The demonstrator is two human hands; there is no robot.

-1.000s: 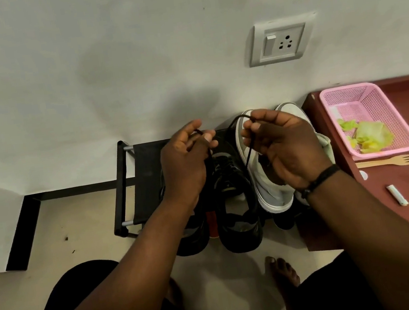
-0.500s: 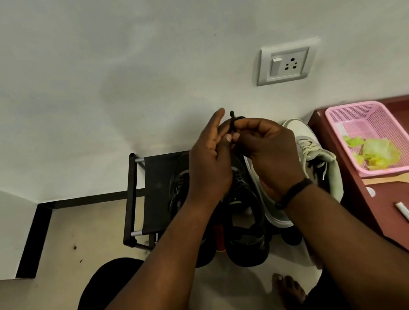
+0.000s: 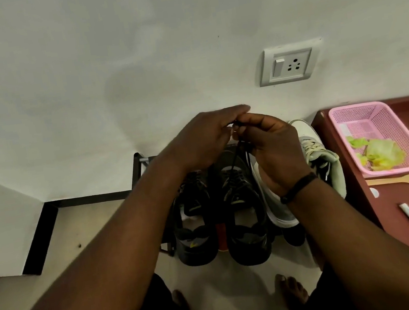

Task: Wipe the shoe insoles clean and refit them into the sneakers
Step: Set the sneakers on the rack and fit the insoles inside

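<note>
Pale wall behind, low black shoe rack [image 3: 145, 174] against it; rack is the landmark for all places below

Right-hand black sneaker [image 3: 243, 215] sits on the rack's near edge, toe toward the wall, heel toward the person, long axis running straight away from the body. Its twin, the left black sneaker [image 3: 193, 222], lies parallel just beside it

Both hands meet above the rack's far edge, over the toe end. Left hand [image 3: 205, 138] and right hand [image 3: 269, 145] each have fingertips closed together on the black lace [image 3: 236, 154], which drops taut from the pinch down to the eyelets. Which hand carries the load cannot be told; the contact point is small and shadowed

Judgement: lace work on a refitted shoe. Insoles hidden, probably inside. Shoe lies directly below and nearer than the grip, both hands equally near

White sneaker [image 3: 274, 205] beside the rack's right end
</note>
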